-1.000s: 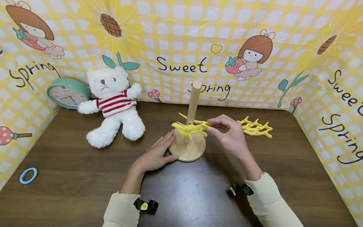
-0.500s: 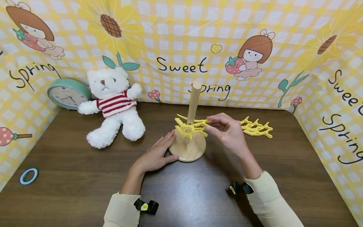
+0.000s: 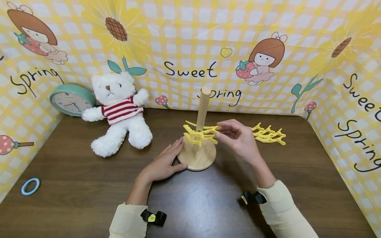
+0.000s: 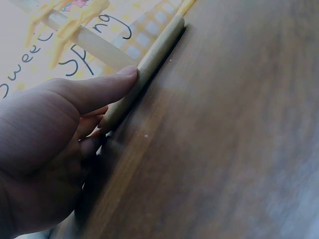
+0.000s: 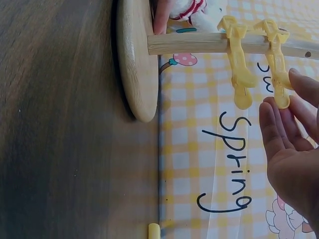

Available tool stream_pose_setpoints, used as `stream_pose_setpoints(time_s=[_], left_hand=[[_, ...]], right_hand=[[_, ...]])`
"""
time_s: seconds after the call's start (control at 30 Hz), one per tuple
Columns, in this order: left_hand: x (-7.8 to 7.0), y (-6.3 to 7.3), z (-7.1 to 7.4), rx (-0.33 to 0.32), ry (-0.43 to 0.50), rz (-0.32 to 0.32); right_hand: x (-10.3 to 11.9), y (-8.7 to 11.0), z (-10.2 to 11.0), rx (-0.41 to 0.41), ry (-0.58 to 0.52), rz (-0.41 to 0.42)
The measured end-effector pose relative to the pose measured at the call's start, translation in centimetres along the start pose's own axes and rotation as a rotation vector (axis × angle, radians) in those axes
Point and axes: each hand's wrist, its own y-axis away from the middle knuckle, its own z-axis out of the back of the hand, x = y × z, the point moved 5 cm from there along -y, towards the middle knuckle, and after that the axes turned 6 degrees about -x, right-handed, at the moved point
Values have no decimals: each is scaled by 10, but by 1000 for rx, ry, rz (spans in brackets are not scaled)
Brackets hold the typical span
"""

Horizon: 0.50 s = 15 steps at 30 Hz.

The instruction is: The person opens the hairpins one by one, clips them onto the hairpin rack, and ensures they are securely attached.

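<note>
A wooden stand has a round base (image 3: 198,161) and an upright post (image 3: 203,107). Two yellow plastic clips sit around the post, one above the other: the upper clip (image 5: 276,55) and the lower clip (image 5: 237,57). My right hand (image 3: 239,140) pinches the end of the upper clip between thumb and fingers, to the right of the post. My left hand (image 3: 160,165) rests against the left side of the base, fingers straight along its rim and thumb at the front edge. In the left wrist view, the left thumb (image 4: 102,92) touches the rim.
More yellow clips (image 3: 269,135) lie in a group on the brown table (image 3: 190,205), behind and right of my right hand. A white teddy bear (image 3: 120,112) and a green clock (image 3: 72,100) stand at the back left. A blue ring (image 3: 30,186) lies far left.
The upper clip's left part has risen slightly and stands farther apart from the lower clip. My right hand still pinches its end, and my left hand has stayed at the base.
</note>
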Motion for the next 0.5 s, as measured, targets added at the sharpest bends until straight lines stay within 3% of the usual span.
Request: stream_pose_setpoints(time_s=[0.5], left_hand=[[1,0,-1,-2,6,5]], right_hand=[[-9,2,20,-13,-34,-52]])
